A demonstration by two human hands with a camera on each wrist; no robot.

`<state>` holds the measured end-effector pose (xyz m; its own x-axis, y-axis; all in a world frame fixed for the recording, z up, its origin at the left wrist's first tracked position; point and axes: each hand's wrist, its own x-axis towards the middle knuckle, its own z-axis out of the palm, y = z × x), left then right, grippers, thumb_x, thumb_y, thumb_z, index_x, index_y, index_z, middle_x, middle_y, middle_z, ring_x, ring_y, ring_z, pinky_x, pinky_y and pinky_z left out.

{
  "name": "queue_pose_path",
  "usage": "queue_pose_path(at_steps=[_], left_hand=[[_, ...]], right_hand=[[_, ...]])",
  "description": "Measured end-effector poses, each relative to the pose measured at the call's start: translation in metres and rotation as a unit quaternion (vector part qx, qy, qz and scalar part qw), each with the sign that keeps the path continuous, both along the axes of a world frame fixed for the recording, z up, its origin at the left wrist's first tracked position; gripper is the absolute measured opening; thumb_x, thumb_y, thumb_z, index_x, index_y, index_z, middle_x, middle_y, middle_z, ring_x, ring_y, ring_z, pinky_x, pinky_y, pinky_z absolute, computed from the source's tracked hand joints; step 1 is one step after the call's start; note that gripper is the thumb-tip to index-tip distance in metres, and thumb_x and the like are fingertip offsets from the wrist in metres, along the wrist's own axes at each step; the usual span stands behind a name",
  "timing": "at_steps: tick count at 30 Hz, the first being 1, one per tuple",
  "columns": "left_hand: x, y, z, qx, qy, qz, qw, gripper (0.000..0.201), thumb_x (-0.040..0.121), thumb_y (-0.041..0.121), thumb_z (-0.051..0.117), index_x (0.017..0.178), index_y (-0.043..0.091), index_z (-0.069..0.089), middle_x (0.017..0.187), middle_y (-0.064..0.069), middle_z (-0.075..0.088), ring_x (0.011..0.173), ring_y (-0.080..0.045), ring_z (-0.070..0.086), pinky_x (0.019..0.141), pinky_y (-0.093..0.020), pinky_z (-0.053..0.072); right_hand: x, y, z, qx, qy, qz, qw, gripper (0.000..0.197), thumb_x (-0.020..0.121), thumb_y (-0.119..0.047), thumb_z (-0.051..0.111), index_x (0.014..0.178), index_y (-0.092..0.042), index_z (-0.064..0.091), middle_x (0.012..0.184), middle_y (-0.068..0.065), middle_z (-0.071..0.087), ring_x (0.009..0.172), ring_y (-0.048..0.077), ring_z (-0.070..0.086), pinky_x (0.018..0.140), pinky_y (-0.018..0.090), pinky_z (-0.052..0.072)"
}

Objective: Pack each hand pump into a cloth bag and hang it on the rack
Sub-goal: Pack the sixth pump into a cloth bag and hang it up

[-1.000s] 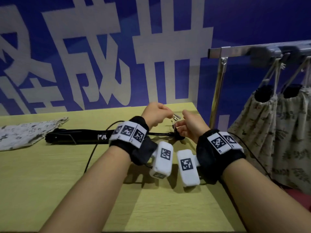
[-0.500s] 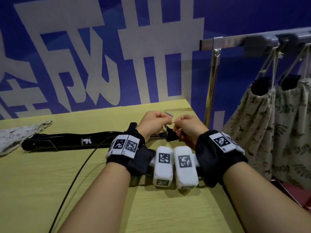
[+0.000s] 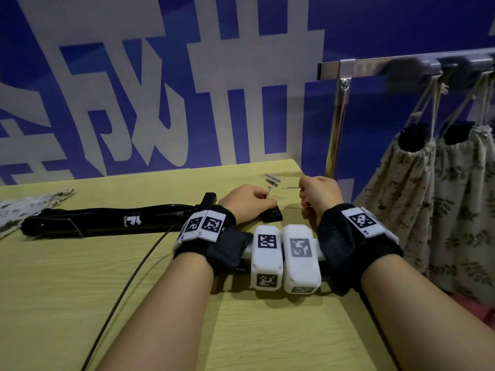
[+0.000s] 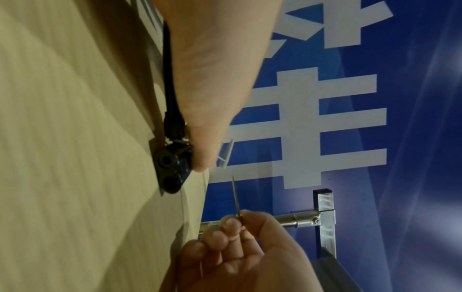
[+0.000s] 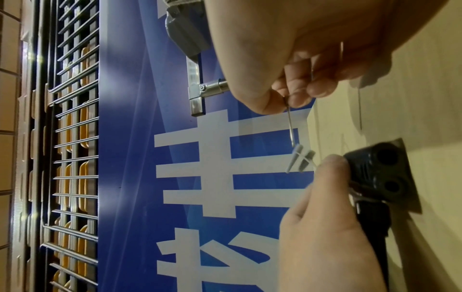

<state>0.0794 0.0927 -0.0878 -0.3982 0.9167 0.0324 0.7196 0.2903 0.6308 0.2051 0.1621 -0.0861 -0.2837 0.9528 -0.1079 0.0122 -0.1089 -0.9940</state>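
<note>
A black hand pump [image 3: 107,222] lies lengthwise on the yellow table [image 3: 80,303], and its two-hole head [image 3: 273,215] sits just under my left hand [image 3: 263,198]. That hand pinches a small grey plastic adapter piece [image 3: 272,183], which the wrist views show held above the pump head [image 4: 171,170] [image 5: 382,171]. My right hand [image 3: 302,187] pinches a thin metal needle [image 3: 290,187] that points left at the adapter [image 5: 298,160], a short gap away. A flat patterned cloth bag [image 3: 29,207] lies at the table's far left.
A metal rack [image 3: 401,68] stands off the table's right edge, with two filled patterned bags [image 3: 396,196] [image 3: 466,210] hanging from it. A thin black cable [image 3: 128,277] crosses the table near my left forearm. A blue printed wall closes the back.
My hands, pressed together half a second ago, have drawn apart. The needle now shows in my right hand, clear of the adapter in my left.
</note>
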Motion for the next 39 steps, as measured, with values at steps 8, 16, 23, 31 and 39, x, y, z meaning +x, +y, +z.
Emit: queue_pose_path(at_steps=[8,16,23,31,39], left_hand=[[0.005,0.000,0.002,0.053,-0.036,-0.041,0.997,0.020,0.088,0.018,0.056,0.071,0.015,0.066,0.071,0.002,0.061,0.070,-0.014,0.054,0.074,-0.032,0.049],[0.011,0.000,0.004,0.098,-0.110,-0.026,0.989,0.043,0.096,0.016,0.037,0.057,0.015,0.055,0.085,-0.003,0.068,0.088,-0.019,0.059,0.083,-0.031,0.044],[0.017,-0.008,0.013,0.140,-0.167,-0.010,0.976,0.031,0.101,0.017,0.035,0.112,0.008,0.062,0.097,-0.005,0.068,0.086,-0.005,0.054,0.056,-0.015,0.037],[0.021,-0.014,0.017,0.130,-0.216,0.002,0.968,0.024,0.101,0.018,0.036,0.103,0.012,0.058,0.090,-0.002,0.067,0.069,-0.004,0.058,0.053,-0.018,0.037],[0.020,-0.012,0.015,0.131,-0.198,-0.004,0.971,0.023,0.101,0.018,0.036,0.101,0.013,0.058,0.088,-0.002,0.067,0.070,-0.004,0.059,0.058,-0.020,0.037]], right_hand=[[0.002,-0.005,0.003,0.030,0.028,-0.026,0.999,0.009,0.088,-0.010,0.043,0.087,-0.012,0.052,0.060,0.001,0.041,0.050,0.013,0.033,0.047,0.027,0.026],[0.003,-0.009,0.003,0.090,0.035,-0.043,0.994,0.015,0.084,-0.017,0.050,0.075,-0.016,0.063,0.057,-0.001,0.050,0.056,0.014,0.045,0.060,0.032,0.044],[0.001,-0.011,0.005,0.142,0.026,-0.009,0.990,0.012,0.083,-0.007,0.053,0.076,-0.008,0.063,0.065,0.005,0.065,0.058,0.015,0.063,0.061,0.024,0.052],[0.000,-0.016,0.009,0.174,0.038,0.042,0.983,0.010,0.086,-0.005,0.055,0.080,-0.007,0.062,0.071,0.008,0.069,0.063,0.015,0.068,0.058,0.020,0.054],[0.001,-0.016,0.009,0.184,0.013,0.045,0.982,0.011,0.087,-0.004,0.055,0.078,-0.008,0.062,0.075,0.011,0.071,0.066,0.017,0.069,0.058,0.021,0.055]])
